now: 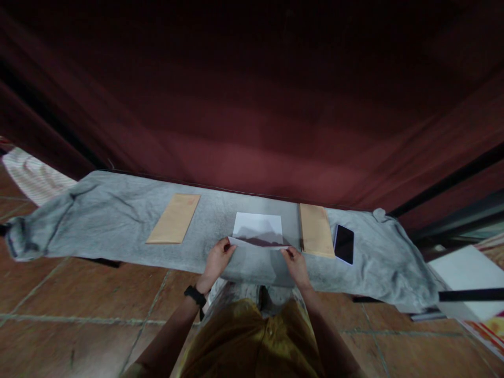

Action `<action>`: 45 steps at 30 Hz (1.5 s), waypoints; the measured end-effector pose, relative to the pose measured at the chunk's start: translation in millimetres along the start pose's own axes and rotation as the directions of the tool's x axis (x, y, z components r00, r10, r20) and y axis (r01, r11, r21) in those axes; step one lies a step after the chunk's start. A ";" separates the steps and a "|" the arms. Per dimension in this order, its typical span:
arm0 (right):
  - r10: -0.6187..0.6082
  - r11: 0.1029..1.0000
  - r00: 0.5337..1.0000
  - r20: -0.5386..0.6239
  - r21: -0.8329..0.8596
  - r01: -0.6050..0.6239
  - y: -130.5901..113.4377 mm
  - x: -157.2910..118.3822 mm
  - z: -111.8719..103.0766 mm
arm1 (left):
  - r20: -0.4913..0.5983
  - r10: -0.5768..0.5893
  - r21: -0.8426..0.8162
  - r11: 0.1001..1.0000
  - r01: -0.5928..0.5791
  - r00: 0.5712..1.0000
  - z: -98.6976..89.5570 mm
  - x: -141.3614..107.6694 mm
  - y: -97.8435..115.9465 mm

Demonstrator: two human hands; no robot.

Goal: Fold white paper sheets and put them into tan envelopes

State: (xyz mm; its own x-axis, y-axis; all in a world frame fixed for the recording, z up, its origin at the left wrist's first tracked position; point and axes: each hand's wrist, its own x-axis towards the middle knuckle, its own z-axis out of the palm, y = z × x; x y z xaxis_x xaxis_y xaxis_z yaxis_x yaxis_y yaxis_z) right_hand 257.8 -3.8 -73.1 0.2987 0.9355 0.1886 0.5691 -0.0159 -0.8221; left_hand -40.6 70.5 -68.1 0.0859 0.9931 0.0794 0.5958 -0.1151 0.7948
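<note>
A sheet of white paper (258,224) lies on the grey cloth in front of me, its near edge lifted and bent up. My left hand (219,256) pinches the near left corner of the paper between thumb and fingers. At the near right corner, my right hand (295,263) holds the same edge in a pinch. A brown envelope (174,218) rests flat to the left of the paper. On the right, close to my right hand, are more brown envelopes (316,230), seemingly stacked.
A phone (344,244) with a dark screen lies right of the right-hand envelopes. Grey cloth (118,220) covers the long narrow surface. A dark red panel (252,157) stands along its far edge. A white board (468,278) is at the far right.
</note>
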 end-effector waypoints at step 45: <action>-0.132 0.687 0.990 -0.038 -0.724 0.064 -12.5 14.5 29.8 | 0.158 0.381 0.562 0.724 -0.400 0.911 44.1 -12.2 53.0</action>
State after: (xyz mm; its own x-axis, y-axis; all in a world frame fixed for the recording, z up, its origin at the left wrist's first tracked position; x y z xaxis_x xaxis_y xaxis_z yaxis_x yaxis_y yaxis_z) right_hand 232.2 20.4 -76.1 0.2500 0.9151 0.3164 0.9646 -0.2069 -0.1637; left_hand 25.2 51.4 -53.5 0.4310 0.8578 0.2799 0.8459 -0.4921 0.2057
